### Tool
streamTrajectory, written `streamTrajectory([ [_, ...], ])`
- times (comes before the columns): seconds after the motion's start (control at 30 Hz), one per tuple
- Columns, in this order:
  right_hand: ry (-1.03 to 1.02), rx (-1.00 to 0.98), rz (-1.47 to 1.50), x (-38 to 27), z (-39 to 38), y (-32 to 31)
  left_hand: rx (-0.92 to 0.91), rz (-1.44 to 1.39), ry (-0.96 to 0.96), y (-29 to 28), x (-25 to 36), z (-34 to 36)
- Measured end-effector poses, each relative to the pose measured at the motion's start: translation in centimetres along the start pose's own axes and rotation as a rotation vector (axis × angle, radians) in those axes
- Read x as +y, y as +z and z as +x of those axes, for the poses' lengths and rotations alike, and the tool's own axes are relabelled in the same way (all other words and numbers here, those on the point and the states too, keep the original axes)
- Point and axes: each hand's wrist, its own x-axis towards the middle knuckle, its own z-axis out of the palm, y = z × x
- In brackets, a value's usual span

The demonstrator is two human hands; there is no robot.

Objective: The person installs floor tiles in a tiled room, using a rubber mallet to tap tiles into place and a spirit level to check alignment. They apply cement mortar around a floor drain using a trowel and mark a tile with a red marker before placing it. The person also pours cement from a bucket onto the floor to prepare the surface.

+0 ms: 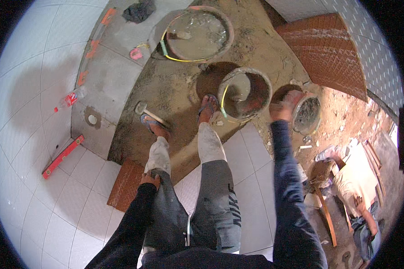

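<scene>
My left hand (151, 178) lies on my left knee, fingers resting over the grey trouser leg, with no tool in it. My right hand (280, 111) is stretched forward beside a small reddish bucket (297, 97) holding grey mortar. It appears to touch the bucket's left side; motion smears its fingers, so their grip is unclear. A larger bucket (261, 76) with some grey liquid stands left of that one, by my right foot. Across my left foot lies the pale handle of a hammer (153, 115).
A wide tub (231, 31) of cloudy water stands ahead. Brown ribbed tiles (327, 49) lean far right; another brown tile (125, 186) lies near my left leg. A red spirit level (63, 157) and plastic bottle (70, 98) are left. Another person (366, 219) is lower right.
</scene>
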Motion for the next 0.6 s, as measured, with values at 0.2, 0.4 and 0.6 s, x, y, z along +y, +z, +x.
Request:
streamTrajectory([
  [0.2, -0.038, -0.408, 0.191, -15.7, -10.8, 11.1, -0.04, 0.1, -0.015, -1.1, 1.2, -1.5],
  [0.4, -0.069, -0.02, -0.077, -4.6, 1.1, 4.6, 0.054, -0.095, 0.037, -1.1, 0.3, -3.1],
  [0.6, -0.01, -0.067, -0.201, 8.2, 16.8, -8.0, 0.112, -0.404, 0.102, 2.3, -1.7, -2.3],
])
